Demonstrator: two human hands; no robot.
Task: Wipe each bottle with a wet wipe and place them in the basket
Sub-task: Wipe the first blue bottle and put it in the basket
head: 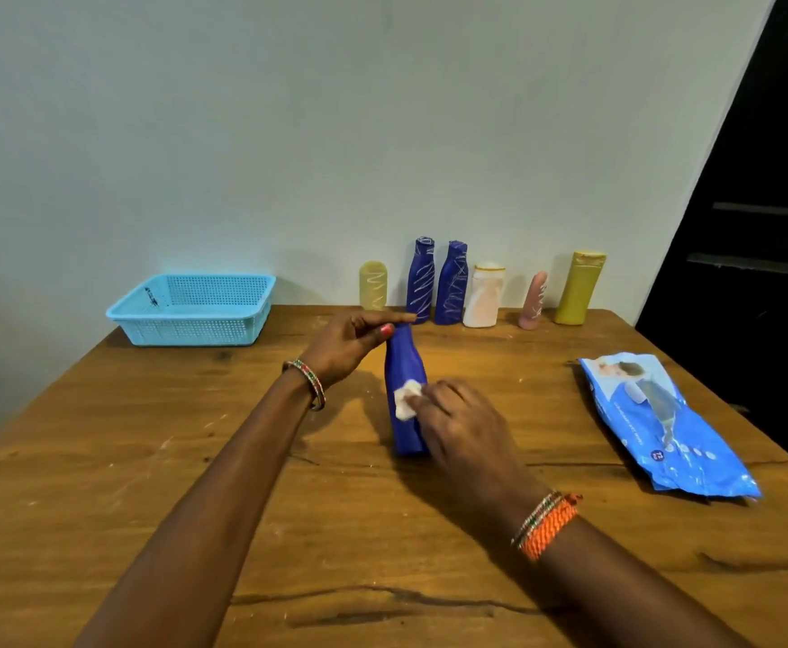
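A dark blue bottle stands upright in the middle of the wooden table. My left hand pinches its top. My right hand presses a small white wet wipe against the bottle's side. Along the wall stand several more bottles, marked with white scribbles: a pale yellow one, two dark blue ones, a white one, a thin pink one and an olive-yellow one. The light blue basket sits at the back left, nothing visible inside.
A blue pack of wet wipes lies flat on the table's right side. A dark doorway or shelf rises beyond the right edge. The pale wall runs directly behind the bottles and basket.
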